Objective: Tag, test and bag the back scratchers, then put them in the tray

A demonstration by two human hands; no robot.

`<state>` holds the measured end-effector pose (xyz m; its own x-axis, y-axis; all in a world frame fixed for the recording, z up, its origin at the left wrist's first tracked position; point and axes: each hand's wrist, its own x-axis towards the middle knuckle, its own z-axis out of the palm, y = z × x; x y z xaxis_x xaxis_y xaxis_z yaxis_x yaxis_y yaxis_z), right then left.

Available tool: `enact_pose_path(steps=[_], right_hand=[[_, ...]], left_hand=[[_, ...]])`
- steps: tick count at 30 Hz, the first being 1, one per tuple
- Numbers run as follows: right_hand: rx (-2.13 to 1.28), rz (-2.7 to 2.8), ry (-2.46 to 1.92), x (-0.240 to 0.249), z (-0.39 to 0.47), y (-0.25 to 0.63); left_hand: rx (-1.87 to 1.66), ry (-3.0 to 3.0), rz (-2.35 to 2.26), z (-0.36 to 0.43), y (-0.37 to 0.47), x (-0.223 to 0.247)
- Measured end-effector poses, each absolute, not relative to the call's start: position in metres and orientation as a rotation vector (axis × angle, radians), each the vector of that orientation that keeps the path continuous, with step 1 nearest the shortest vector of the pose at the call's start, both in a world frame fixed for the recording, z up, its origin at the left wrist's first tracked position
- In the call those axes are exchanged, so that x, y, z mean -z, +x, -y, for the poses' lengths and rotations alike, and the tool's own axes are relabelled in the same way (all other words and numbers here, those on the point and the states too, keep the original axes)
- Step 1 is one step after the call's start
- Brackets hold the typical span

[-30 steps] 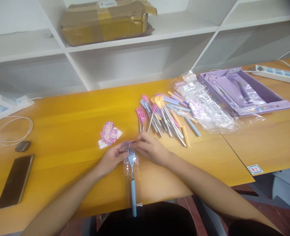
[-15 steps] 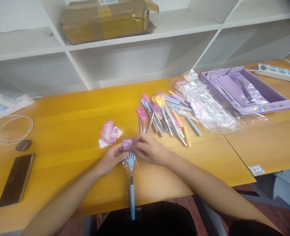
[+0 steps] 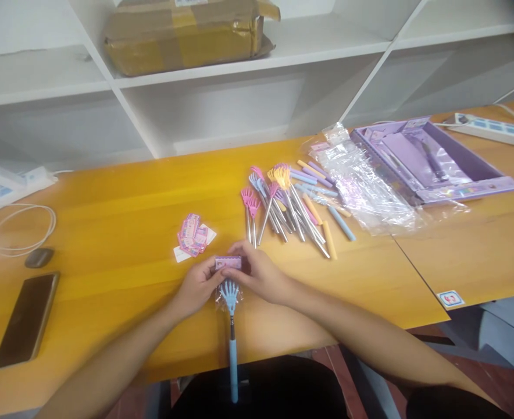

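Lying flat at the far left is a phone [image 3: 25, 320], with a loose stack of small cards [image 3: 192, 235] between it and the hands. The left hand [image 3: 198, 285] pinches one end of a printed card [image 3: 228, 263] at the top of a clear bag [image 3: 239, 298]; the right hand [image 3: 266, 276] grips the other end, both grips narrow. Uneven pulling could crease the card or tear the thin film, and the handle's overhang could drag the bag downward if the fingers loosened. Inside the bag, the back scratcher [image 3: 233, 361] looks straight, with a pale blue claw uppermost, a short metal neck and a blue handle reaching past the table's near edge above the lap. Rightward lie more scratchers [image 3: 282, 176], loose sleeves [image 3: 329, 240], clear bags [image 3: 361, 186] and a purple box [image 3: 488, 169].
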<state>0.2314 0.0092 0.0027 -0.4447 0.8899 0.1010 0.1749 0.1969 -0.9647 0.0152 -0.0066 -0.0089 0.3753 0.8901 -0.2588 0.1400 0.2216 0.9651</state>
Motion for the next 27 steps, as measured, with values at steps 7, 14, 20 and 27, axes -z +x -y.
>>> enact_pose_path(steps=[7, 14, 20, 27], right_hand=[[-1.402, 1.745, -0.907, 0.001, -0.011, 0.229], [-1.384, 1.849, -0.906, -0.017, -0.015, 0.243], [-1.189, 1.963, -0.955, -0.032, -0.021, 0.251], [-0.796, 2.184, -1.383, -0.040, 0.049, 0.243]], left_hand=[[-0.685, 1.381, -1.098, 0.007, 0.015, 0.004], [-0.615, 1.232, -1.026, 0.006, 0.015, 0.000], [-0.609, 1.072, -0.892, -0.001, 0.014, 0.002], [-0.815, 0.944, -0.931, -0.004, 0.016, 0.010]])
